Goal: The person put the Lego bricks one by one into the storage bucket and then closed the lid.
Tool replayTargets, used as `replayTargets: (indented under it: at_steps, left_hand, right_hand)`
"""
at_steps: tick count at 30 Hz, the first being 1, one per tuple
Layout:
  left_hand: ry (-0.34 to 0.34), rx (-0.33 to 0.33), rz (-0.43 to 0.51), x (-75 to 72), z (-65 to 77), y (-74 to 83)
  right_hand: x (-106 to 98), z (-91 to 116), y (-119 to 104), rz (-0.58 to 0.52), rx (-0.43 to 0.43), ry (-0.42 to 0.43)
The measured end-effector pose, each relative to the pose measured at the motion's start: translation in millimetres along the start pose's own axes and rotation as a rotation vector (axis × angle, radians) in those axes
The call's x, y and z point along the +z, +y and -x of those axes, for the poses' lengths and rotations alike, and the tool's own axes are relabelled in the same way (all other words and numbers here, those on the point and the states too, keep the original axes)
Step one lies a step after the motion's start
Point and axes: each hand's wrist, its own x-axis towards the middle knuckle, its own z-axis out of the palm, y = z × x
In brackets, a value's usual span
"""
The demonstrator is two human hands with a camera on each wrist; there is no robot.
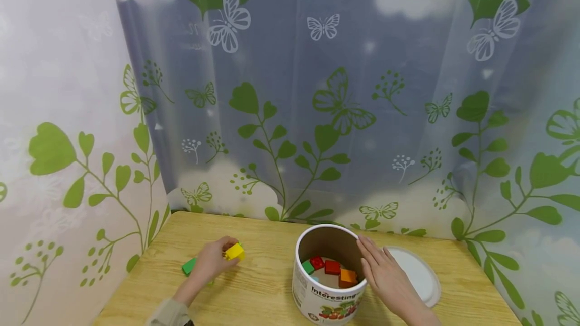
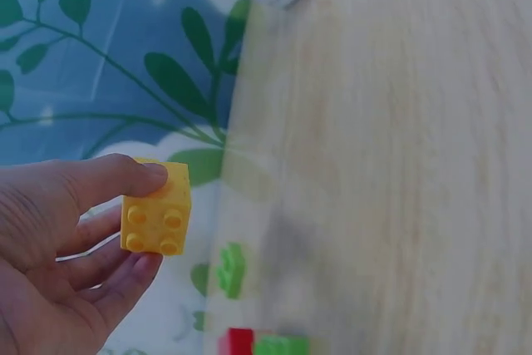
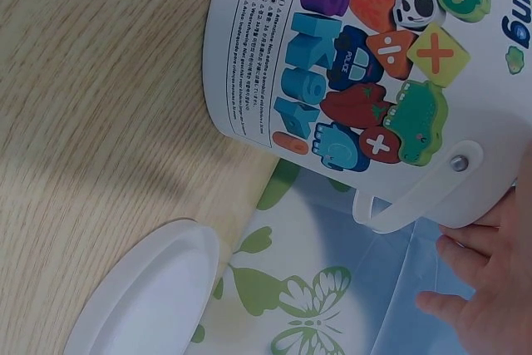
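Between thumb and fingers, my left hand pinches a yellow toy brick with round studs, raised above the table. Below it lie a light green brick, a red brick and another green brick. To the right stands a round white bucket printed with "Interesting" and toy pictures. Inside it are red bricks, an orange brick and a green brick. My right hand rests on the bucket's right rim with its fingers straight.
A white round lid lies on the wooden table right of the bucket. A white handle hangs at the bucket's side. Behind the table hangs a curtain with leaves and butterflies.
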Motion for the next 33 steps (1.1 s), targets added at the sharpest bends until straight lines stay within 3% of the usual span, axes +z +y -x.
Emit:
replayTargets:
  at_steps: [8, 17, 26, 33]
  left_hand:
    - [-0.007, 0.06, 0.057, -3.4, -4.2, 27.2]
    - [0.001, 0.194, 0.058, -4.6, -11.5, 61.9]
    - [-0.06, 0.293, 0.057, -3.7, -23.3, 96.0]
    - [-0.084, 0.332, 0.099, -0.4, -30.1, 121.7]
  right_hand:
    - [-0.3, 0.2, -0.2, 0.006, -0.015, 0.027]
    - [-1.8, 0.2, -0.5, 0.0, -0.007, -0.001]
    - [-2.4, 0.2, -0.9, 0.003, -0.012, 0.004]
    - [-1.8, 0.3, -1.8, -0.002, -0.014, 0.016]
